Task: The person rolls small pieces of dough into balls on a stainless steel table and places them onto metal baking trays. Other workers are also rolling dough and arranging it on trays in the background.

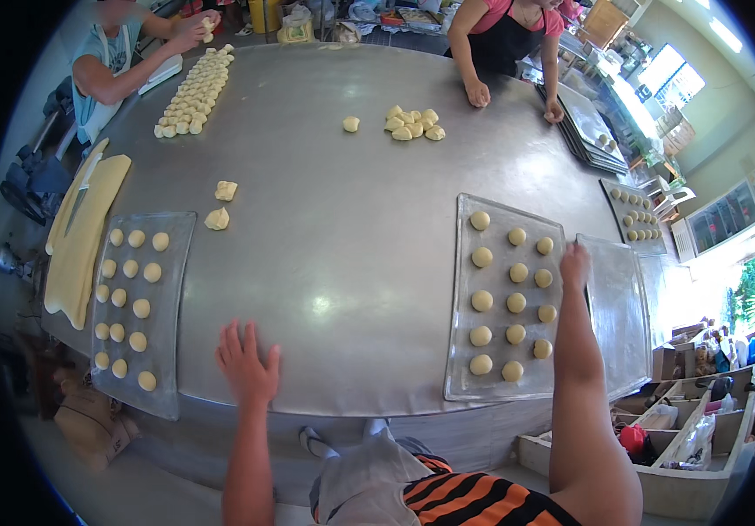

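My left hand (248,363) rests with fingers spread on the metal table (325,263) near its front edge, holding nothing. My right hand (575,264) is at the right side of a metal tray of dough balls (499,388), beside a bare tray (616,315); its fingers are blurred, and whether they grip an edge cannot be told. Another tray of dough balls (165,368) lies at the left. Two dough pieces (217,219) sit to the right of its far end. One piece (351,124) and a cluster of dough pieces (410,123) lie farther back.
A long sheet of dough (91,243) with a knife (81,191) lies at the left edge. Rows of cut dough (193,95) lie before a co-worker at the far left. Another co-worker stands at the far right near stacked trays (587,125). A wooden compartment box (679,480) is below right.
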A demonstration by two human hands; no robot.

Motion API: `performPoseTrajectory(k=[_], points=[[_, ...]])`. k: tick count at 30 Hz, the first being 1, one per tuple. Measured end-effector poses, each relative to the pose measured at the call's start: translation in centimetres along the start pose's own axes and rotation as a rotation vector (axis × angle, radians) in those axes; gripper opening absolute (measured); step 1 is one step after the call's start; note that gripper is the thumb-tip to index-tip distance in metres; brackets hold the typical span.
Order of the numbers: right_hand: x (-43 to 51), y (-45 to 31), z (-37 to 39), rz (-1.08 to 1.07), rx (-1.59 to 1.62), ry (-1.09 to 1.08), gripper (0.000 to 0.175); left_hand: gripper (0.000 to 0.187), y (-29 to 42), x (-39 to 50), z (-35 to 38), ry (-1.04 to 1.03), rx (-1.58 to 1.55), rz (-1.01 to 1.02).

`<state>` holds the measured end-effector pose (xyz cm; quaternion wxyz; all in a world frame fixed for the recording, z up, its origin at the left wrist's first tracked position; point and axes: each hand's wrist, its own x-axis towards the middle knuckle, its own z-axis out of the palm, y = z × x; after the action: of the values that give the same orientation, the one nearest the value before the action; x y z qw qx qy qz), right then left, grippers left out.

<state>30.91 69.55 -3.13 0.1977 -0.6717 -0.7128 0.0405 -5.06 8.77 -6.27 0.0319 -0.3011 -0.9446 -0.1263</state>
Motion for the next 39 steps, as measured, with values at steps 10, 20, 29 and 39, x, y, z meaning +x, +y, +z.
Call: performPoseTrajectory(k=[10, 20, 29, 39], points=[[-2.1, 7.0, 0.5, -0.143, -0.033, -0.255, 0.033, 0.067, -0.4, -0.1, 0.8, 0.034, 0.057, 0.04], [-6.9, -7.7, -1.9, -0.436, 0.114, -0.152, 0.039, 0.066, -0.4, -0.2, 0.6, 0.012, 0.024, 0.0], [-14.4, -26.2, 0.1, -0.853, 0.324, -0.459, 0.051, 0.067, 0.3, -0.2, 0.1, -0.008, 0.046, -0.027], [-33.9, -52.1, 5.4, -1.193, 0.301, -0.892, 0.071, 0.071, 0.2, 0.2, -0.7, -0.106, -0.005, -0.075]])
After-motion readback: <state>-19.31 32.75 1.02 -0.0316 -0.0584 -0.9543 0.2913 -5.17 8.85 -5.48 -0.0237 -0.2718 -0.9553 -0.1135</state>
